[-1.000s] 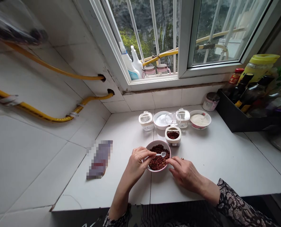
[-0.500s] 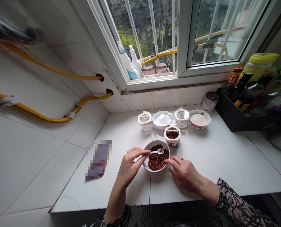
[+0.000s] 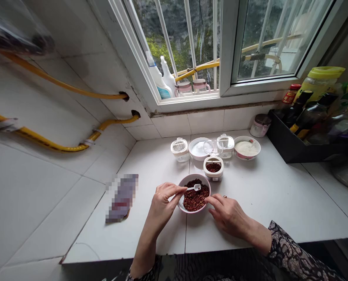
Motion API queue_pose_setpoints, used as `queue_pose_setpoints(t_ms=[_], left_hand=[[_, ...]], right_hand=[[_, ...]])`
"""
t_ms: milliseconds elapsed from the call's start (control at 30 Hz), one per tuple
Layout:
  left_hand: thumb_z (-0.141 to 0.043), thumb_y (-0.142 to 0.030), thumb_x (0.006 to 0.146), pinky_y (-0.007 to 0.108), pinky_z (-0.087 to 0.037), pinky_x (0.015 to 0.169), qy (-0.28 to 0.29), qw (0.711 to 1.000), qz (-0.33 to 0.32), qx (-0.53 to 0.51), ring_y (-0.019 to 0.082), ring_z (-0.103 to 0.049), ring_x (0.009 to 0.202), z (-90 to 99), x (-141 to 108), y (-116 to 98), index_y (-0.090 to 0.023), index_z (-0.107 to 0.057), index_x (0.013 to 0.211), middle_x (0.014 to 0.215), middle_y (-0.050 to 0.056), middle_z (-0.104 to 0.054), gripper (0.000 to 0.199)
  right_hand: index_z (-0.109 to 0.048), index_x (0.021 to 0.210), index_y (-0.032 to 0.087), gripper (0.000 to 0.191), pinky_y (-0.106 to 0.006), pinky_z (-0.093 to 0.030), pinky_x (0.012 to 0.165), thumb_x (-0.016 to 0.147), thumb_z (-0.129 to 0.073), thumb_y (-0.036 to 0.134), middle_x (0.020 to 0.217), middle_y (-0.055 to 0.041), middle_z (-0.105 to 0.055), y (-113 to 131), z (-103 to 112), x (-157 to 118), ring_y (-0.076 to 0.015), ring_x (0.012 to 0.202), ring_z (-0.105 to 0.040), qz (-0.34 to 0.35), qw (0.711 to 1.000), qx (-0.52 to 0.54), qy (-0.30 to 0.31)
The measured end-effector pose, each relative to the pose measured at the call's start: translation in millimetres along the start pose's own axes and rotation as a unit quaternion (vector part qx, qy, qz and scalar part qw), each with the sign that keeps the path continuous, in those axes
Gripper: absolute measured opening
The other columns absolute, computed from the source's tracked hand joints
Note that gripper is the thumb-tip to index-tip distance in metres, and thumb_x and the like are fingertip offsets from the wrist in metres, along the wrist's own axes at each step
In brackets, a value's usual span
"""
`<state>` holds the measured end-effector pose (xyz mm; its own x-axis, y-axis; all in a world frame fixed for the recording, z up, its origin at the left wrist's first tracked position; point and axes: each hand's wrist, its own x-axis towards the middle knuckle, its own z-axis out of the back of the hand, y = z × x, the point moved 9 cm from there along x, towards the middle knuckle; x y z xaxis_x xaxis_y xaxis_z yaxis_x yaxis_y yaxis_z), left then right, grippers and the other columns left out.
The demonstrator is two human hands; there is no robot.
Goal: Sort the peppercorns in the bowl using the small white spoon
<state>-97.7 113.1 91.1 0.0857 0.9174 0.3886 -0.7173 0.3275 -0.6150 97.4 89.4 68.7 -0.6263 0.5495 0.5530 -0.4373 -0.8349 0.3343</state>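
My left hand (image 3: 165, 199) pinches the handle of a small white spoon (image 3: 197, 187), whose scoop hangs over a pink-rimmed bowl (image 3: 182, 202) of reddish-brown peppercorns (image 3: 195, 200). The scoop looks empty. At the bowl's right side my right hand (image 3: 227, 212) is closed, thumb and forefinger on the rim. Just behind the bowl stands a small clear jar (image 3: 214, 175) with a cream rim, its lid raised, holding the same peppercorns.
Behind are two clear jars (image 3: 180, 150) (image 3: 225, 146), a bowl of white powder (image 3: 200, 157) and a bowl of off-white grains (image 3: 248, 148). A black bottle rack (image 3: 291, 150) stands right, a blurred-out flat object (image 3: 122, 199) left.
The spoon's scoop has shifted very slightly to the left and tilted a little over the bowl. My right hand stays on the rim.
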Motion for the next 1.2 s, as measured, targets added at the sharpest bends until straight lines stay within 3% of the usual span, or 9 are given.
queue_pose_setpoints(t_ms=[400,933,1067,1200], left_hand=[[-0.065,-0.021,0.091,0.04,-0.049,0.088,0.017,1.0,-0.016,-0.007,0.021,-0.069,0.082,-19.8,3.3,-12.2,-0.031,-0.081,0.094,0.084,0.001,-0.079,0.019],[-0.071,-0.038,0.087,0.03,-0.056,0.072,-0.025,0.988,0.065,-0.139,0.02,-0.071,0.078,-1.4,-4.2,10.2,-0.03,-0.083,0.091,0.082,0.004,-0.077,0.015],[-0.072,-0.036,0.088,0.03,-0.058,0.071,-0.056,0.987,0.038,-0.143,0.019,-0.071,0.078,8.0,2.7,0.0,-0.028,-0.083,0.093,0.084,0.004,-0.077,0.014],[-0.07,-0.027,0.091,0.032,-0.057,0.075,-0.113,0.988,-0.048,-0.092,0.019,-0.069,0.082,22.7,20.0,-31.6,-0.028,-0.08,0.099,0.087,0.003,-0.078,0.013]], right_hand=[[-0.048,0.13,0.016,0.031,-0.028,-0.057,0.066,0.099,-0.044,0.012,0.103,-0.0104,-0.069,0.0,-0.1,-0.3,-0.0184,0.08,-0.069,0.001,1.0,0.009,0.001],[-0.048,0.129,0.016,0.032,-0.028,-0.056,0.063,0.097,-0.044,0.01,0.103,-0.0108,-0.069,0.4,0.2,0.4,-0.0188,0.078,-0.07,0.002,1.0,0.002,-0.001],[-0.048,0.129,0.016,0.033,-0.028,-0.055,0.063,0.097,-0.046,0.01,0.102,-0.011,-0.069,0.6,0.3,0.4,-0.0189,0.077,-0.069,0.002,1.0,0.001,-0.002],[-0.048,0.129,0.016,0.032,-0.028,-0.055,0.062,0.097,-0.046,0.011,0.102,-0.0105,-0.069,0.1,0.3,0.6,-0.0189,0.076,-0.069,-0.001,1.0,0.0,0.001]])
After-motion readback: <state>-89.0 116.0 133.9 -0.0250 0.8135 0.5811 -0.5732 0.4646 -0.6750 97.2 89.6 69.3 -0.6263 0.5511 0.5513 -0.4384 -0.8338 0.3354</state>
